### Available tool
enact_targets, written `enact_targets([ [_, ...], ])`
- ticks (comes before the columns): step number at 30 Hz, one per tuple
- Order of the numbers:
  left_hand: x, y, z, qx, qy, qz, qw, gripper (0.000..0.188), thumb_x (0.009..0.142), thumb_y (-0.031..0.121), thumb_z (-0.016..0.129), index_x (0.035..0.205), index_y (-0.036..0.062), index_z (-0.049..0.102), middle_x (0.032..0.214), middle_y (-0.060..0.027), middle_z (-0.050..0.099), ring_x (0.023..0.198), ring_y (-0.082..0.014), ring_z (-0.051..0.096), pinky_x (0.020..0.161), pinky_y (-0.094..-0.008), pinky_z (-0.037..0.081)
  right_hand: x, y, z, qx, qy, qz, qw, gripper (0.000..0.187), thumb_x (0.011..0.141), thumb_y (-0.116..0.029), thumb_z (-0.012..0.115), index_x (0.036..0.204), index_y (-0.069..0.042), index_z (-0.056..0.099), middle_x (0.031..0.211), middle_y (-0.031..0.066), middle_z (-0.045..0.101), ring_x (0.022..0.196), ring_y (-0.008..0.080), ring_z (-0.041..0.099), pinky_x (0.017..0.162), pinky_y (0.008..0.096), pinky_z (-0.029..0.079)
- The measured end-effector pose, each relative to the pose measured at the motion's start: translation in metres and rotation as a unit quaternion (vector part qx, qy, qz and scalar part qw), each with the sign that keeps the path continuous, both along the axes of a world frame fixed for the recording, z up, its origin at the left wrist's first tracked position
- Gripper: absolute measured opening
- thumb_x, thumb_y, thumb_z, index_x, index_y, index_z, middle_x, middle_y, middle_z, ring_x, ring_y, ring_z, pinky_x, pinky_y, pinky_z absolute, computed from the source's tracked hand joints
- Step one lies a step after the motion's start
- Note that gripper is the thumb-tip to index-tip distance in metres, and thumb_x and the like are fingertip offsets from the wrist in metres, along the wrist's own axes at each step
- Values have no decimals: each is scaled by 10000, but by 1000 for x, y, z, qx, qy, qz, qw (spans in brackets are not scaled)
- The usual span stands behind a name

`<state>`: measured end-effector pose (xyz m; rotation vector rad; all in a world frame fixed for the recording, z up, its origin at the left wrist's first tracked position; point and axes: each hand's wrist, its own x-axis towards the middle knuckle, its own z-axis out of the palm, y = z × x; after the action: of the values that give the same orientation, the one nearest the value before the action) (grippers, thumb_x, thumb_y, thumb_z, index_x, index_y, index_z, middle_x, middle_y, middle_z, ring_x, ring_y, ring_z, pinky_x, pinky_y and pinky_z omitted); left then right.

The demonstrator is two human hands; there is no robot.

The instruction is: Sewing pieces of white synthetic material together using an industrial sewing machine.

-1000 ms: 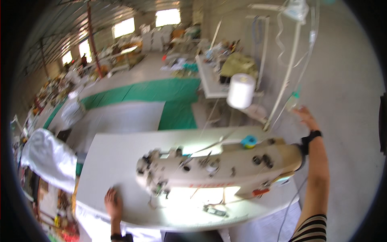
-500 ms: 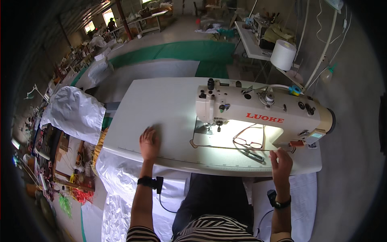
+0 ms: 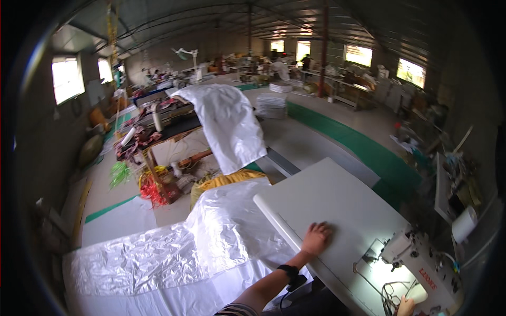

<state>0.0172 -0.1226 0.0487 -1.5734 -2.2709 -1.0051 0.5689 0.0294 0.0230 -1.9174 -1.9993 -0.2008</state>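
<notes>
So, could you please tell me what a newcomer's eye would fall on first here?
Probably the shiny sheeting, spread across the lower left beside the white table. Next, perhaps, the lit sewing machine at lower right, with the right hand nearby at the bottom edge. The left hand rests on the table between them.

Dim interior under a dark roof (image 3: 200, 23). Daylight blown out at the left window (image 3: 67, 79) and far windows (image 3: 358, 55). Hard white pool beneath the sewing machine (image 3: 424, 266) (brightest patch low down). Crinkled glare on silvery sheeting (image 3: 142, 258). Faint shadow beside the left hand (image 3: 316, 239). Fisheye bends straight edges; rim black, bluish flare upper left; distant clutter soft.
</notes>
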Motion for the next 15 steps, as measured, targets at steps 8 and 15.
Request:
enact_targets([
  [8, 1, -2, 3, -14, -13, -10, 1000, 276, 879, 192, 569, 1128, 117, 660, 1302, -50, 582, 1353, -236, 424, 1150, -470, 268, -24, 7, 14, -17, -23, 31, 999, 289, 874, -201, 635, 1041, 28, 579, 1022, 247, 627, 964, 398, 605, 852, 476, 459],
  [15, 0, -2, 0, -19, 14, -15, 1000, 296, 821, 143, 598, 1111, 139, 660, 1307, -60, 579, 1349, -270, 424, 1152, -498, 267, 6, 0, 2, 31, -26, 79, 996, 370, 901, -160, 607, 1197, 53, 544, 1161, 270, 605, 1095, 406, 576, 969, 477, 439],
])
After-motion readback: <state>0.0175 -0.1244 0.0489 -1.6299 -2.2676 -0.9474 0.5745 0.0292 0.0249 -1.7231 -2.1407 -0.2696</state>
